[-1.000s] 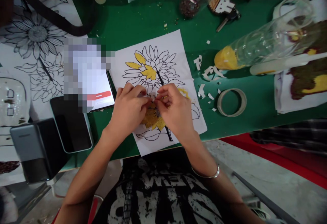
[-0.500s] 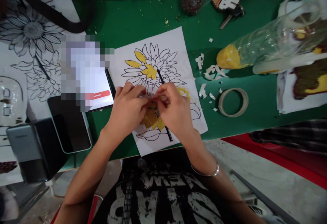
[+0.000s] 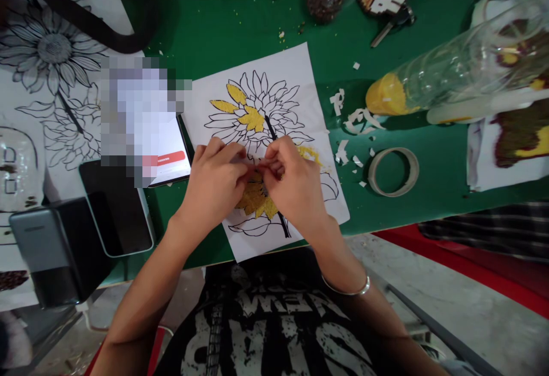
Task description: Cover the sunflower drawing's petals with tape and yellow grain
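A white sheet with a black-outlined flower drawing (image 3: 278, 87) lies on the green table, and several petals have a grainy yellow covering. Over the middle of the sheet, my left hand (image 3: 218, 179) is closed, its thumb and finger pinched together. My right hand (image 3: 294, 184) is pinched too, its fingertips almost meeting those of the left. Whatever sits between the fingertips is too small or hidden to make out. Below them a darker yellow flower (image 3: 257, 199) is partly covered by my hands. Loose yellow grains (image 3: 309, 154) lie beside my right hand.
Right of the sheet lie white paper scraps (image 3: 360, 122), a tape roll (image 3: 393, 172) and a clear bottle with yellow grains (image 3: 388, 96). Left are a lit phone (image 3: 169, 136), a dark phone (image 3: 115, 210) and a power bank (image 3: 55, 250). Keys (image 3: 392, 24) lie at the back.
Both hands stay almost in place over the sheet, with only a slight shift of the right fingers. The camera view has moved a little.
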{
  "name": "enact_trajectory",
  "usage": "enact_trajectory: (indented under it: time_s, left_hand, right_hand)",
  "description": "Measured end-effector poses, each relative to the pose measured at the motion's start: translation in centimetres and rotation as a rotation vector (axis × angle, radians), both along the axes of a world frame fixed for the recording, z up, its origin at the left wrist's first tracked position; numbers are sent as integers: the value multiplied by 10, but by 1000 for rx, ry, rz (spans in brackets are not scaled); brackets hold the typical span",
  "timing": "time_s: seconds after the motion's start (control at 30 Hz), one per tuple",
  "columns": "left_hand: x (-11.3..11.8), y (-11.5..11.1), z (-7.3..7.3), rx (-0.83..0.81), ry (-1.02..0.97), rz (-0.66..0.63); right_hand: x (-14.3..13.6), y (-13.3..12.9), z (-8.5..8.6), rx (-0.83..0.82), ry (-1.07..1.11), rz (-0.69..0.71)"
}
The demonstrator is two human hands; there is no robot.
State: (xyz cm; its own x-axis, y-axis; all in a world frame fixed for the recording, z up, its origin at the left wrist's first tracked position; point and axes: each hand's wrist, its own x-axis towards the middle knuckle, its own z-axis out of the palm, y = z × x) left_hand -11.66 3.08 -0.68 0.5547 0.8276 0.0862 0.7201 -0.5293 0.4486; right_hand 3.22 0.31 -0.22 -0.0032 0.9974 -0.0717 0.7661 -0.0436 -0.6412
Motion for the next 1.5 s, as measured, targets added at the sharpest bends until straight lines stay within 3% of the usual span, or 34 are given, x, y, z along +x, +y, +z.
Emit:
enact_trajectory:
  time_s: [0.47, 1.5]
  left_hand:
    - [-1, 0, -3, 182, -20, -77]
    - [0, 0, -1, 220, 2, -119]
  right_hand:
    - [0, 2, 8, -57, 66, -45]
    - [1, 6, 6, -149, 103, -46]
